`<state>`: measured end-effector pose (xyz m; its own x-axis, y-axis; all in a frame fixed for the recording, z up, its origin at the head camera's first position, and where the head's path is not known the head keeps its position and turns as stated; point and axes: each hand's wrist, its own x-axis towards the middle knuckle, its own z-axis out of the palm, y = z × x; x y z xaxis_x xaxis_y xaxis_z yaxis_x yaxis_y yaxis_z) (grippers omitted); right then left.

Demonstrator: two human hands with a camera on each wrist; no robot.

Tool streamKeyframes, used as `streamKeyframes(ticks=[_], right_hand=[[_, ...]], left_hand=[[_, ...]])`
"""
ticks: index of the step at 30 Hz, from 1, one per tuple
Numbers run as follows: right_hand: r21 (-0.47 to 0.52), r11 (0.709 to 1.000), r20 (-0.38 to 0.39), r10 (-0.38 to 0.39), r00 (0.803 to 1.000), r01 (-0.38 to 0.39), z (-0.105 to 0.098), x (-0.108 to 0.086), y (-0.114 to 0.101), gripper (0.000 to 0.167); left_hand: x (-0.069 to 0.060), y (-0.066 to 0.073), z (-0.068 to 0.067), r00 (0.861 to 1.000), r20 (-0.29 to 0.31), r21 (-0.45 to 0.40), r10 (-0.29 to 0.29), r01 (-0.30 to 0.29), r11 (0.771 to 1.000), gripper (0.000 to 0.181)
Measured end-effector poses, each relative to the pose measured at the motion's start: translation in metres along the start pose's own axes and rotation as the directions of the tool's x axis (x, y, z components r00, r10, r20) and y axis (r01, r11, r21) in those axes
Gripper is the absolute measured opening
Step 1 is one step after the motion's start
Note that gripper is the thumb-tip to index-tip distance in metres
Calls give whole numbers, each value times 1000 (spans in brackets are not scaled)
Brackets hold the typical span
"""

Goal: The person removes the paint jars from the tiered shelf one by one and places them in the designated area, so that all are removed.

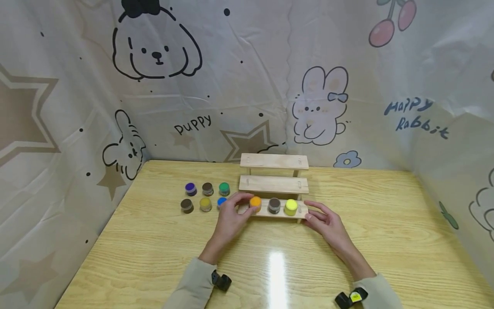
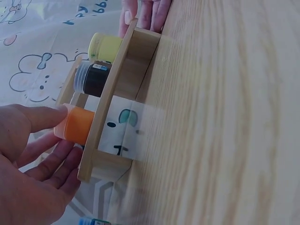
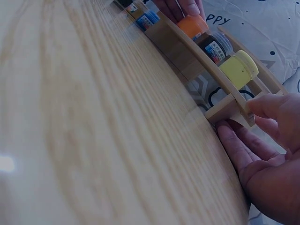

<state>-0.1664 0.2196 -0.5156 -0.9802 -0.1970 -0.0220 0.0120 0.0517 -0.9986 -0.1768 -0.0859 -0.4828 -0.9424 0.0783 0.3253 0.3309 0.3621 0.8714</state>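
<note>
My left hand [image 1: 230, 219] pinches an orange paint jar [image 2: 79, 125] between thumb and fingers. The jar stands on the lowest step of a three-step wooden display rack [image 1: 273, 184], towards its left end. To its right on that step are a dark paint jar [image 1: 274, 206] with a clear lid and a yellow paint jar [image 1: 291, 207]. At the right end of the same step, my right hand [image 1: 331, 226] grips the rack; in the right wrist view, its thumb lies at the board's end and other fingers reach beneath, beside the leg.
Left of the rack, more paint jars stand in two rows on the wooden table [image 1: 154, 257]: purple [image 1: 191, 189], brown, green [image 1: 224, 189], dark brown, mustard [image 1: 206, 204] and blue [image 1: 221, 202]. A printed cloth [image 1: 247, 77] hangs behind and along both sides.
</note>
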Motion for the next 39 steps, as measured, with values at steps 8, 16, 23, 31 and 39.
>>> streamKeyframes(ticks=[8,16,23,31,39], right_hand=[[-1,1000,-11,15,1000,-15,-1,0,0,50],[12,1000,1,2,1000,-2,-2,-1,0,51],[14,1000,8,4,1000,-4,0,0,-1,51],[7,1000,9,-5,1000,5,-1,0,-1,51],[12,1000,5,7,1000,-7,-1,0,-2,50]], left_hand=[[-4,-1,-6,1000,-15,-65,-23,22,998,29],[-11,-3,-16,998,-39,-141,-48,42,989,32],[-23,-8,-31,993,-59,-128,-106,98,987,32],[-27,-11,-47,988,-50,-167,-149,139,976,33],[-35,-14,-62,984,-40,-173,-173,164,971,32]])
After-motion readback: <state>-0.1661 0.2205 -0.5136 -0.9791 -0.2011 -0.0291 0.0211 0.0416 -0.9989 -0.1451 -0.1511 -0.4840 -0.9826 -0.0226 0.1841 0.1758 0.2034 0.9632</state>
